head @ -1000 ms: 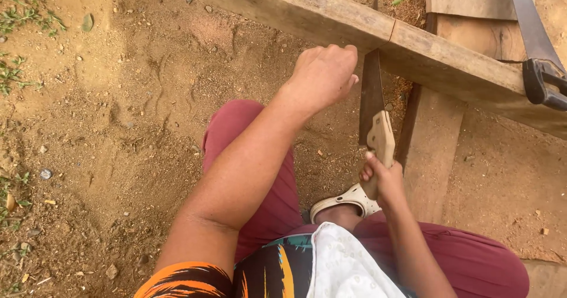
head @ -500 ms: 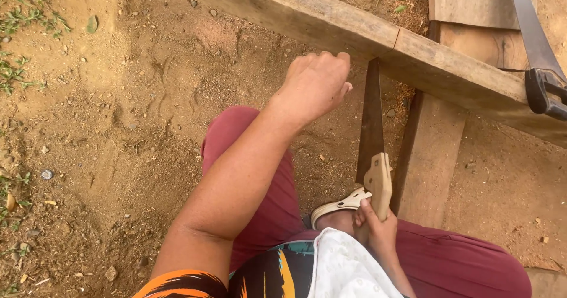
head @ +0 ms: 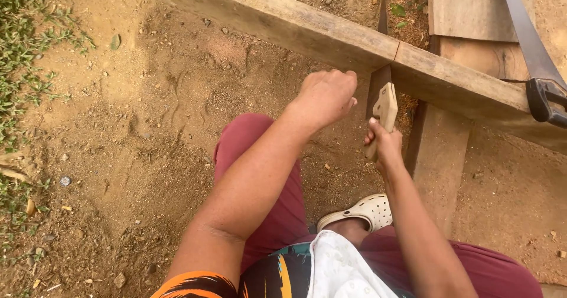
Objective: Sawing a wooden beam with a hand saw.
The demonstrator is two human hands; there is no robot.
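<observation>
Right hand point(head: 385, 143) is wrapped tight around the pale wooden handle point(head: 385, 110) of a hand saw, thumb on top, so the saw does not wobble. Just above that hand the dark saw blade point(head: 381, 50) goes up through a thin cut in the long wooden beam point(head: 283, 23), and its tip pokes out on the far side. I think the blade stands almost straight up so the cut goes right across the wood.

Left hand point(head: 326, 97) is curled into a loose fist beside the blade, on the near edge of the beam. It seems to press there to keep the wood from shaking. I cannot tell if it has anything inside it.

To the right of the saw hand, a wooden plank point(head: 440, 156) runs under the beam and seems to hold it up off the ground. Below both hands a foot in a cream clog shoe point(head: 361, 210) sits on the dirt, with dark red trousers point(head: 277, 191) around it.

Far off to the right, a black strap with a clip point(head: 543, 97) lies over the beam. Brown sandy ground point(head: 147, 126) is to the left of the hands, and green weeds point(head: 23, 50) grow at its far left edge
</observation>
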